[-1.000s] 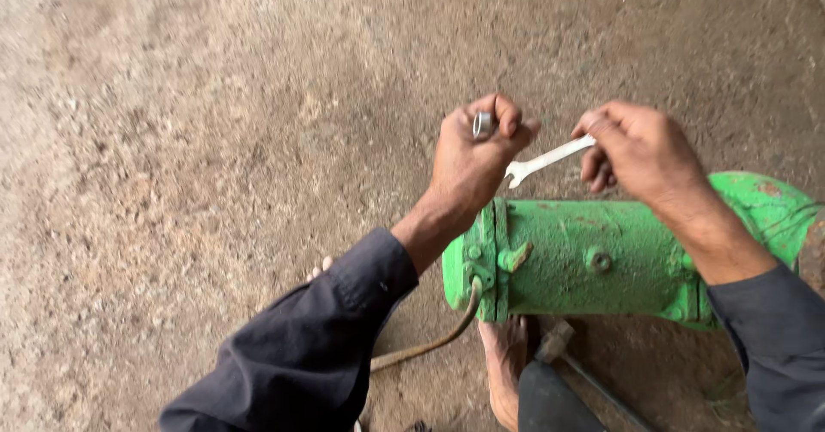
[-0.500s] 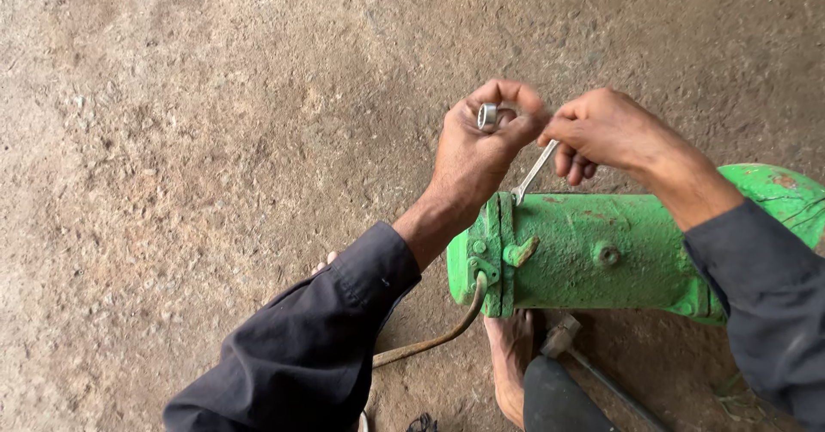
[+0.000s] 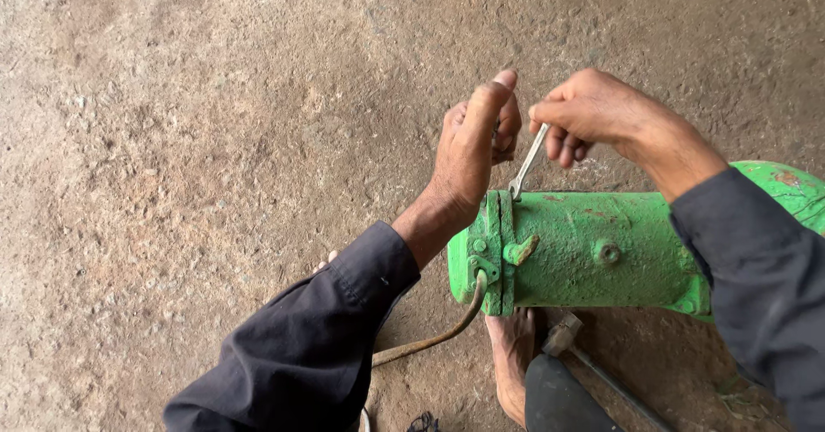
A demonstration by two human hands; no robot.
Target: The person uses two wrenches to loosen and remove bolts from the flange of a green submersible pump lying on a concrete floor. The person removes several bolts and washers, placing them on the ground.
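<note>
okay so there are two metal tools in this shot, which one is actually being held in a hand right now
The slim silver wrench, pinched in the right hand with its lower end at the flange of the green casing. The hammer lies untouched on the ground beside a bare foot.

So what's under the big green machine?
Below the green machine you can see a bare foot, a hammer and a rusty cable lying on the concrete floor. Whatever lies directly beneath its body is hidden.
</note>
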